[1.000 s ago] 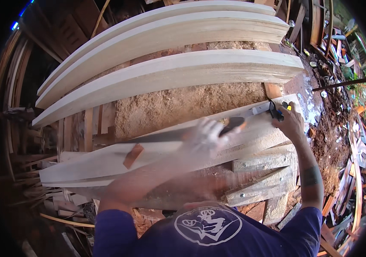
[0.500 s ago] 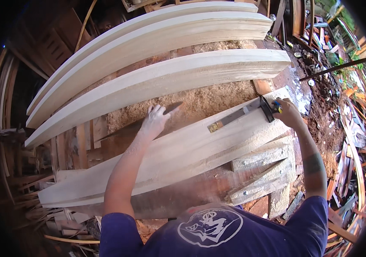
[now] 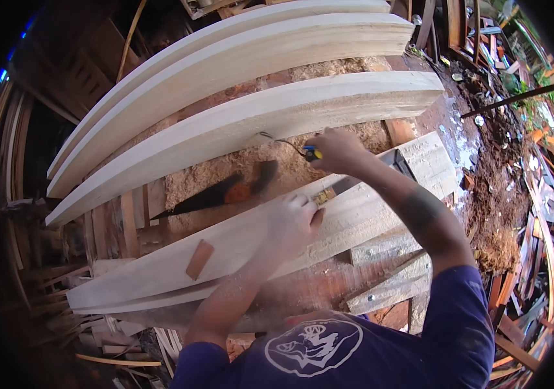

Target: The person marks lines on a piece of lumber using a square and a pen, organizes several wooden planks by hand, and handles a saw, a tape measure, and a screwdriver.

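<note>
A long pale curved beam (image 3: 238, 240) lies in front of me, with a try square (image 3: 355, 181) across its right part. My left hand (image 3: 295, 220) is on the beam at the square's yellow-marked blade end, its fingers bent and closed there. Above the beam's far edge, my right hand (image 3: 340, 150) is closed on a small yellow, black and blue tool (image 3: 312, 153) with a thin dark cord trailing from it; its kind is unclear. My right forearm partly covers the square. A small flat brown wood piece (image 3: 199, 259) rests on the beam left of my left hand.
A handsaw (image 3: 215, 194) with an orange-brown and dark handle lies on sawdust beyond the beam. More pale curved beams (image 3: 257, 117) lie farther off. Pale wood blocks (image 3: 387, 249) sit near my side. Wood scraps (image 3: 536, 240) litter the ground at right.
My right hand has left the square's head and moved left with the small tool. My left hand has come nearer, onto the square's blade end. The brown wood piece now shows on the beam.
</note>
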Demonstrator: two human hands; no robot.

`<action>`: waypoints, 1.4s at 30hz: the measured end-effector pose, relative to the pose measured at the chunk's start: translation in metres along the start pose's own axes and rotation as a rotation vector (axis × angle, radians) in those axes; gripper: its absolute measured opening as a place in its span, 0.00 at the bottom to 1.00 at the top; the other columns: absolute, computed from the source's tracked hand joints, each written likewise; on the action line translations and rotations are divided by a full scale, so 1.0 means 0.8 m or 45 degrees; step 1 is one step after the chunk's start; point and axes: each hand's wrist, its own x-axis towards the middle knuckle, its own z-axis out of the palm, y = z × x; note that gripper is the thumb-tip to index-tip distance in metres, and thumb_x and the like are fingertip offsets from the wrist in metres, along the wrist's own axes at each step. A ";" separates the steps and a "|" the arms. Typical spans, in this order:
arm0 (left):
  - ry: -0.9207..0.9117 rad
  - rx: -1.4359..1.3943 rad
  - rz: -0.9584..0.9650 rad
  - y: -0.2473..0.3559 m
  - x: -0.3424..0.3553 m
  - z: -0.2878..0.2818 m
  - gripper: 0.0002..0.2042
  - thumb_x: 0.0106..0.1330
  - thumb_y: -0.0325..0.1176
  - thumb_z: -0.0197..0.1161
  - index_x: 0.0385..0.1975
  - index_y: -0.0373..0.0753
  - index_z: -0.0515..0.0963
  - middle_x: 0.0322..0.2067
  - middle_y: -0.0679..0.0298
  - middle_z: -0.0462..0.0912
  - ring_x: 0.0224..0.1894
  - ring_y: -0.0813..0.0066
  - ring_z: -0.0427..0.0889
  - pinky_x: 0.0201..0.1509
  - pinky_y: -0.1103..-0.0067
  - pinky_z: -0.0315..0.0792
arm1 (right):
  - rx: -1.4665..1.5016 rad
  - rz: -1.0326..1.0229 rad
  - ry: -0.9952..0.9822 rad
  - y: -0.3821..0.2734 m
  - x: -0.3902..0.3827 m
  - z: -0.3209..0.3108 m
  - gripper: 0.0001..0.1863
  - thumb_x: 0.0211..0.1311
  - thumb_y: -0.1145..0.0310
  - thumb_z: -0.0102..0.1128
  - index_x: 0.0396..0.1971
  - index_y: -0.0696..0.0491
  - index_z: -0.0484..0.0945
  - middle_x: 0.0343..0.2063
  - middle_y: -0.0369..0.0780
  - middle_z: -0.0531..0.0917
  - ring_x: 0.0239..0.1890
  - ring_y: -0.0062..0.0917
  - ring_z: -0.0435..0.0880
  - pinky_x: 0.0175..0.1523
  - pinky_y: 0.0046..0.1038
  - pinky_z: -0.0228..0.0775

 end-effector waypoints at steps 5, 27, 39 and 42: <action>0.193 -0.081 -0.026 0.006 0.017 0.019 0.15 0.61 0.37 0.68 0.45 0.37 0.81 0.40 0.55 0.80 0.46 0.54 0.78 0.53 0.58 0.70 | 0.044 -0.041 0.473 0.058 0.009 0.041 0.21 0.55 0.54 0.69 0.46 0.50 0.84 0.34 0.49 0.87 0.40 0.45 0.86 0.49 0.44 0.78; -0.079 -0.288 -0.323 -0.123 0.065 -0.038 0.17 0.63 0.39 0.68 0.48 0.36 0.83 0.37 0.47 0.85 0.42 0.49 0.85 0.51 0.62 0.77 | 0.363 0.451 0.208 0.083 -0.047 0.018 0.24 0.59 0.51 0.60 0.32 0.61 0.85 0.31 0.56 0.86 0.39 0.50 0.87 0.48 0.46 0.77; 0.105 0.352 -0.418 -0.292 0.001 -0.056 0.21 0.60 0.40 0.71 0.53 0.39 0.83 0.52 0.51 0.80 0.61 0.50 0.74 0.68 0.63 0.66 | 0.098 0.185 0.451 0.135 0.015 0.078 0.23 0.65 0.68 0.56 0.60 0.56 0.74 0.58 0.56 0.76 0.61 0.47 0.75 0.65 0.42 0.68; 0.192 0.253 -0.382 -0.245 -0.015 -0.059 0.20 0.61 0.38 0.71 0.51 0.38 0.83 0.53 0.52 0.80 0.59 0.52 0.76 0.66 0.64 0.68 | 0.270 0.071 0.840 0.162 -0.059 0.057 0.19 0.64 0.62 0.63 0.52 0.56 0.81 0.51 0.51 0.82 0.55 0.47 0.79 0.62 0.42 0.70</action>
